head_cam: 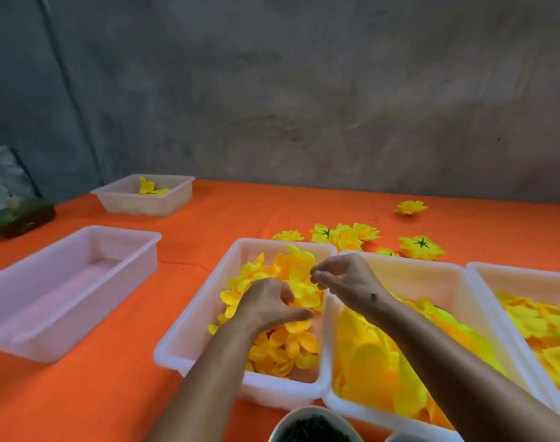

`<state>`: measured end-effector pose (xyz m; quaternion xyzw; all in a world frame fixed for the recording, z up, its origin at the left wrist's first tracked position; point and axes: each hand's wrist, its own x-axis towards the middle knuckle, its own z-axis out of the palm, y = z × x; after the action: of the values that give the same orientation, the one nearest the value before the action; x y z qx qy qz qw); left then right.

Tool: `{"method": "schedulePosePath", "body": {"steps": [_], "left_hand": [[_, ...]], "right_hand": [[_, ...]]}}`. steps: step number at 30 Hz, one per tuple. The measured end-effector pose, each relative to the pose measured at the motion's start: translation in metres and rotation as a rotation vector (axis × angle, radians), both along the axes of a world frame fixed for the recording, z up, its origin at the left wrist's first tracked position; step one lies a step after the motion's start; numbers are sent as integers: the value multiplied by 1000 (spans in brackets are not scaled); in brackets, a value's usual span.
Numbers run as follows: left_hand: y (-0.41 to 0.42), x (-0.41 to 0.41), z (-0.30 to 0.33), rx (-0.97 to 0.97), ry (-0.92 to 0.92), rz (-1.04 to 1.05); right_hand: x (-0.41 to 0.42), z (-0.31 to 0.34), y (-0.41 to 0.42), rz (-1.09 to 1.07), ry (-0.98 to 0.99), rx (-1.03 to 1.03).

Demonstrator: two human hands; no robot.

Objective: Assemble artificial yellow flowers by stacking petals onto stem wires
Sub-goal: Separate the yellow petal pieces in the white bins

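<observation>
A white tray (189, 330) holds small yellow-orange petals (291, 346). My left hand (269, 306) is inside it, fingers curled down into the pile and thumb lying across a petal. My right hand (342, 277) hovers over the tray's far right corner. Its thumb and fingertips pinch what looks like a thin stem wire, too small to make out clearly. To the right, a second tray (431, 269) holds larger bright yellow petals (374, 362). A third tray (482, 269) with more yellow petals (546, 327) sits at the far right.
Several finished yellow flowers (345, 236) lie on the orange tablecloth (97, 400) behind the trays. An empty white tray (17, 339) stands at the left and a small tub (173, 202) with a few petals at the back. A bowl of dark pieces (313, 427) is at the near edge.
</observation>
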<state>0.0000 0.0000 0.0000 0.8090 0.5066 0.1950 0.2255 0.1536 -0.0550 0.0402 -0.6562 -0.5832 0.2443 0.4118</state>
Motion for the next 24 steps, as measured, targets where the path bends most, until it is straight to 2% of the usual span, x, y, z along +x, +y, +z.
{"method": "schedulePosePath", "body": {"steps": [2,4,10,13,17,20,24], "left_hand": [[0,0,-1,-20,100,-47],[3,-1,-5,-11,124,-46],[10,-3,-9,9,-65,10],[10,-1,-8,40,-138,62],[7,0,-6,23,-219,108],[0,2,-3,37,-264,77],[-15,9,5,221,-383,40]], "right_hand": [[-1,-6,1,-15,-36,-4],[-1,-15,0,-18,-60,-4],[0,-23,1,-27,-128,56],[-2,-24,0,7,-293,72],[-6,-29,2,57,-672,28],[-10,-30,5,60,-756,8],[-14,-28,6,49,-821,2]]}}
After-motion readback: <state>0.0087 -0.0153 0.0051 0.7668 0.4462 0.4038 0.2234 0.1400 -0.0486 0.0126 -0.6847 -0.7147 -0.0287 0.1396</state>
